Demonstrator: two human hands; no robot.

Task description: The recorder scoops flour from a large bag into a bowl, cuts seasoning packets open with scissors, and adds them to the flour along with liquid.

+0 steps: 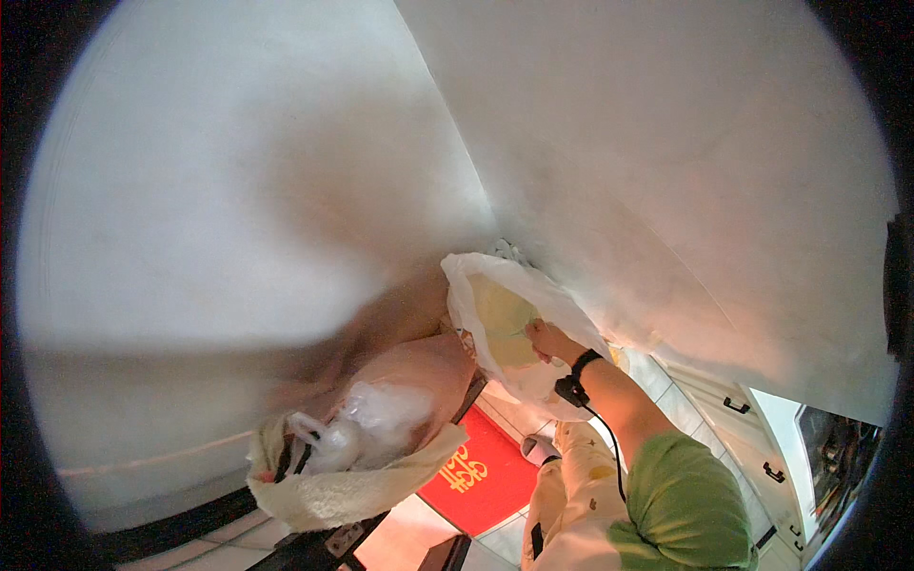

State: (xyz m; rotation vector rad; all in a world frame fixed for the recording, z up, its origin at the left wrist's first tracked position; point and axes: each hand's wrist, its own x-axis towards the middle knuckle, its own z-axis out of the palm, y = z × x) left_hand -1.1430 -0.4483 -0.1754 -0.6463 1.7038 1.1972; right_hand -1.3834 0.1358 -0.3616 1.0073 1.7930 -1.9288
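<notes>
My right hand (pixel 547 341), fingers curled, reaches into the mouth of a white plastic bag (pixel 571 310). Pale yellow-green material (pixel 500 303) shows inside the bag, right by my fingertips. Whether my fingers grip it is unclear. A black wristband (pixel 587 362) with a small black device (pixel 571 390) circles that wrist, and a black cable (pixel 613 442) runs from it along my green sleeve (pixel 689 492). The bag is beside a corner of pale walls. My left hand is out of view.
To the left stands a cream fleecy container (pixel 343 503) holding crumpled clear plastic bags (pixel 385 414). A red mat (pixel 493 492) with yellow lettering lies on the tiled floor (pixel 503 539) near my foot (pixel 539 450). White cabinets (pixel 721 421) with black handles line the right.
</notes>
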